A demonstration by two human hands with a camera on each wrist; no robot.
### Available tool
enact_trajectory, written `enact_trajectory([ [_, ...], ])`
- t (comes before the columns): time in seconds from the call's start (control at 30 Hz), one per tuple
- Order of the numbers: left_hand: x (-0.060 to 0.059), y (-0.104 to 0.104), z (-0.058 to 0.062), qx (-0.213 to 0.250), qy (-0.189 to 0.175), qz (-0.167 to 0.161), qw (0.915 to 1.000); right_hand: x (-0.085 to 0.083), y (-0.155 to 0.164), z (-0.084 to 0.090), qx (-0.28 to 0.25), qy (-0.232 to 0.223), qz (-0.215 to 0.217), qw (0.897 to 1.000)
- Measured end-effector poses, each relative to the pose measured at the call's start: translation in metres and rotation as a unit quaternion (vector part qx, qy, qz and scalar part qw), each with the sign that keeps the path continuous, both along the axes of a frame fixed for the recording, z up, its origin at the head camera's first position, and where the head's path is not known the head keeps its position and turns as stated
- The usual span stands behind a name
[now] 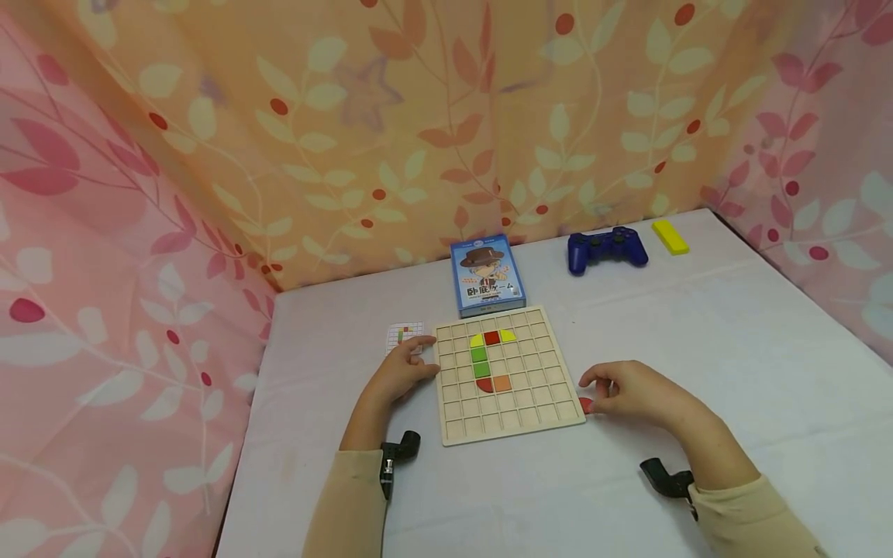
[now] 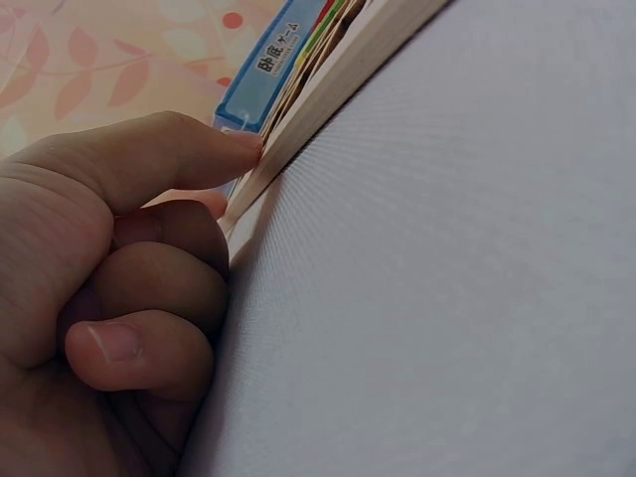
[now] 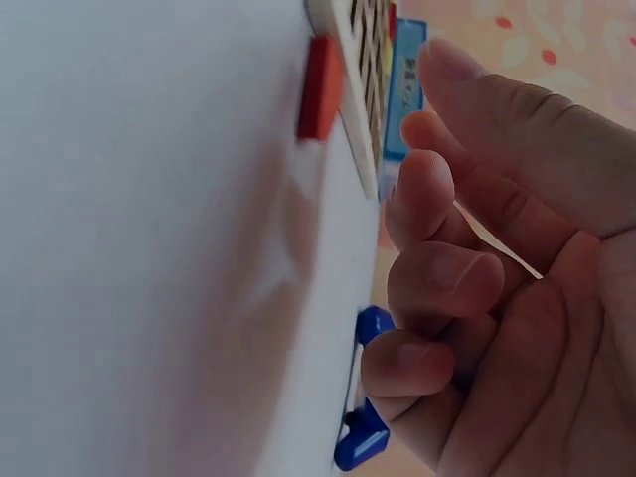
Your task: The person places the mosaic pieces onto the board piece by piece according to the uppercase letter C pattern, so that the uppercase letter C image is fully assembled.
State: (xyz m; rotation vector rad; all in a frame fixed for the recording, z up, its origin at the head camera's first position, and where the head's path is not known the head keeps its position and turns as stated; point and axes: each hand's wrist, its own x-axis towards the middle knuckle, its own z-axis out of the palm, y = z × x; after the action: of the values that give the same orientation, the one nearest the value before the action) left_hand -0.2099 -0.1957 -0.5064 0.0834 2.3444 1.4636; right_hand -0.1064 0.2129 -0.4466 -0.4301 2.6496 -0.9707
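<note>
A wooden grid board (image 1: 516, 407) lies flat on the white-covered table. Seated in its cells are a red square (image 1: 491, 338) between two yellow rounded pieces, two green squares (image 1: 479, 362), a red rounded piece (image 1: 484, 385) and an orange square (image 1: 501, 383). Thumb and index finger of my left hand (image 1: 399, 373) touch the board's left edge; its other fingers are curled, as the left wrist view shows. Just off the board's near right corner lies a loose red piece (image 3: 320, 89). Over it hovers my right hand (image 1: 638, 394), loosely curved, holding nothing.
A small pattern card (image 1: 396, 334) is partly covered by the left hand. Behind the board lies a blue game box (image 1: 488, 275). Farther right are a blue game controller (image 1: 607, 249) and a yellow block (image 1: 670, 237). Floral curtains (image 1: 418, 139) hang around the table.
</note>
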Motion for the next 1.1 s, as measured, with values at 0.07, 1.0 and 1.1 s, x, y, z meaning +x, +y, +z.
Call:
enact_trajectory([
  [0.07, 0.0, 0.0, 0.001, -0.001, 0.0, 0.002, 1.0, 0.002, -0.004, -0.003, 0.003, 0.006, 0.005, 1.0],
  [1.0, 0.0, 0.001, 0.001, -0.004, 0.011, -0.007, 0.9999, 0.001, -0.016, -0.016, 0.045, 0.05, -0.063, 0.996],
  [1.1, -0.001, 0.001, 0.001, -0.007, 0.006, -0.003, 1.0, 0.0, -0.016, -0.018, 0.063, 0.052, -0.091, 0.992],
])
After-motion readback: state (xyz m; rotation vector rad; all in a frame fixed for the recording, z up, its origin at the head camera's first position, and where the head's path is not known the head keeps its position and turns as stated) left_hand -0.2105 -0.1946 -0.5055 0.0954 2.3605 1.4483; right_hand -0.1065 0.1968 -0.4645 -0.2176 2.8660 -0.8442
